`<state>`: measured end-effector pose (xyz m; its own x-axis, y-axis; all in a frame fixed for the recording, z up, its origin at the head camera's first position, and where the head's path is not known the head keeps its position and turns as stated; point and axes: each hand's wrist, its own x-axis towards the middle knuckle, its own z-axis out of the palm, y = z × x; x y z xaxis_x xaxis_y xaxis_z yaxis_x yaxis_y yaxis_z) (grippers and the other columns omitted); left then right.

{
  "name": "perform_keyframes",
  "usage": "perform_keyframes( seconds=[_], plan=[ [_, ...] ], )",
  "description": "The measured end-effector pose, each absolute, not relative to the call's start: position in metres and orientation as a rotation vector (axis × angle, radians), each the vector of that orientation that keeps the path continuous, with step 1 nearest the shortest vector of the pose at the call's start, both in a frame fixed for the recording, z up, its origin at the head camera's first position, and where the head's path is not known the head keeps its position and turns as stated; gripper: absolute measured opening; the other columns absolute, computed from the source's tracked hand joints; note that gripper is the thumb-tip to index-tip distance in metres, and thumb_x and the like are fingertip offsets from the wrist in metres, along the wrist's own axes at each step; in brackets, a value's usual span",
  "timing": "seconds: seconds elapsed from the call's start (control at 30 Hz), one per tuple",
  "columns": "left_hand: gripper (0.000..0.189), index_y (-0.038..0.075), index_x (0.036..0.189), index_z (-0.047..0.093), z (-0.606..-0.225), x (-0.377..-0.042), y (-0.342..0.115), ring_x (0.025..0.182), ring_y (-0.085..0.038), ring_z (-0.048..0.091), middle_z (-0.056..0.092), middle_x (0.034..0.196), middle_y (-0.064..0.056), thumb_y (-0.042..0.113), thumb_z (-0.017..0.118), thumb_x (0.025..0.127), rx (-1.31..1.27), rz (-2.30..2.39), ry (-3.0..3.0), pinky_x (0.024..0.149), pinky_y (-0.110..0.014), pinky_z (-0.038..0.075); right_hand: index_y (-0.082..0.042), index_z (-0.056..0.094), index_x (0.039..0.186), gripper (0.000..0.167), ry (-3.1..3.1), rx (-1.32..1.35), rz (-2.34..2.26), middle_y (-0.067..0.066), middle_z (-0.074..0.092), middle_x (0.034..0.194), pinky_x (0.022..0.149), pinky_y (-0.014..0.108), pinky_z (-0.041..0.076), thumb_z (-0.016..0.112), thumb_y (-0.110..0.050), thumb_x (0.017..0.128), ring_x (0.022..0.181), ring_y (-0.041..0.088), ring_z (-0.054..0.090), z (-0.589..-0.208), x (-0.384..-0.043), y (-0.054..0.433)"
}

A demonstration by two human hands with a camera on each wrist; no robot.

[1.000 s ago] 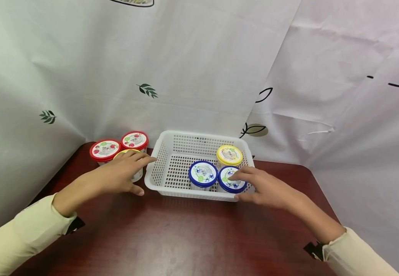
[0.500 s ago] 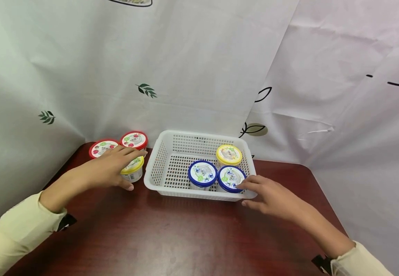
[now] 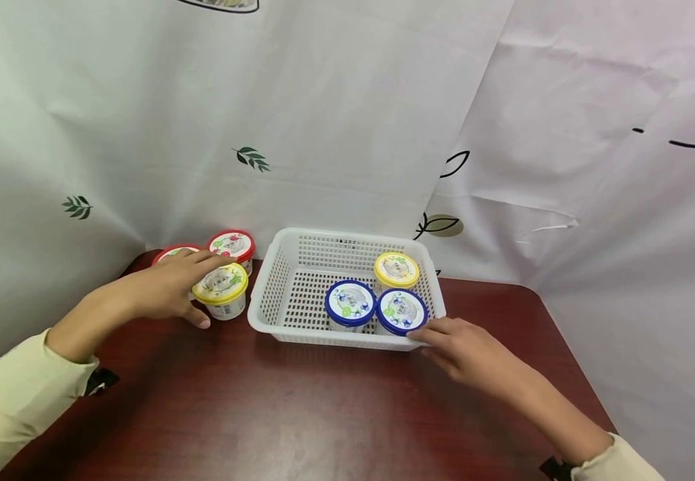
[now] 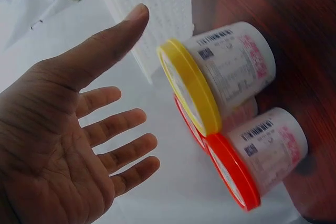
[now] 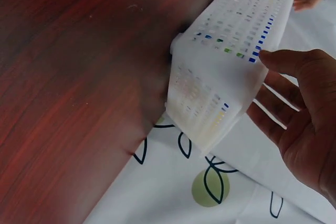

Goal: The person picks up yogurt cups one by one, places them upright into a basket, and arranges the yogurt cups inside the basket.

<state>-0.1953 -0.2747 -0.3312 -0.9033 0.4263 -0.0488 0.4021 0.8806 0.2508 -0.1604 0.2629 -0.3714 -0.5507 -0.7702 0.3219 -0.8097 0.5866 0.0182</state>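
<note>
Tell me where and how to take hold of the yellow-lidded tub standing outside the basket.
Probably by its lid's rim, with the nearby left grip coming down from above and the near side. The tub stands upright, its round rim juts past the body, and red-lidded tubs crowd its far side.

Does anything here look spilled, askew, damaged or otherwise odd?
Nothing stands out: no spill or damage shows. Two round white red-lidded tubs and a round white yellow-lidded tub stand upright beside the white perforated plastic basket. Inside, two round white blue-lidded tubs and another yellow-lidded tub also stand upright, toward the right end.
</note>
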Motion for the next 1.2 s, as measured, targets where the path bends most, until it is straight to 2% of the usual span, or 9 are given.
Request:
perform_keyframes(
  seconds=[0.13,0.37,0.7,1.0,1.2],
  plan=[
    [0.119,0.007,0.166,0.05,-0.333,-0.201,-0.286,0.152,-0.06,0.043,0.053,0.165,-0.03,0.032,0.109,0.066,0.64,0.345,2.952,0.118,-0.082,0.035,-0.02,0.082,0.132,0.043,-2.518,1.288,0.154,-0.003,0.082,0.118,0.088,0.038,0.066,0.088,-0.003,0.092,0.102,0.017,0.08,-0.373,-0.16,0.261],
    [0.113,0.004,0.166,0.049,-0.338,-0.211,-0.309,0.147,-0.061,0.043,0.051,0.163,-0.033,0.026,0.107,0.071,0.548,0.394,2.935,0.114,-0.087,0.035,-0.02,0.081,0.133,0.047,-2.529,1.297,0.132,-0.002,0.082,0.121,0.09,0.04,0.066,0.083,0.003,0.092,0.106,0.018,0.08,-0.372,-0.159,0.258],
    [0.11,0.0,0.163,0.05,-0.345,-0.226,-0.333,0.138,-0.063,0.048,0.053,0.158,-0.036,0.023,0.107,0.071,0.511,0.384,2.966,0.108,-0.086,0.043,-0.019,0.081,0.134,0.048,-2.549,1.296,0.117,-0.001,0.083,0.122,0.091,0.042,0.066,0.082,0.004,0.092,0.108,0.02,0.08,-0.371,-0.157,0.257],
    [0.111,-0.002,0.165,0.045,-0.352,-0.238,-0.338,0.139,-0.066,0.043,0.046,0.161,-0.038,0.018,0.105,0.074,0.491,0.376,2.933,0.108,-0.089,0.039,-0.019,0.08,0.134,0.048,-2.541,1.304,0.117,-0.001,0.082,0.122,0.092,0.041,0.065,0.082,0.004,0.091,0.108,0.019,0.079,-0.372,-0.157,0.257],
    [0.114,-0.005,0.169,0.037,-0.353,-0.244,-0.338,0.147,-0.075,0.035,0.034,0.168,-0.042,0.018,0.102,0.078,0.509,0.368,2.912,0.112,-0.094,0.031,-0.018,0.081,0.133,0.048,-2.538,1.299,0.129,-0.001,0.082,0.121,0.091,0.041,0.065,0.082,0.005,0.091,0.107,0.019,0.079,-0.373,-0.157,0.258]
  ],
)
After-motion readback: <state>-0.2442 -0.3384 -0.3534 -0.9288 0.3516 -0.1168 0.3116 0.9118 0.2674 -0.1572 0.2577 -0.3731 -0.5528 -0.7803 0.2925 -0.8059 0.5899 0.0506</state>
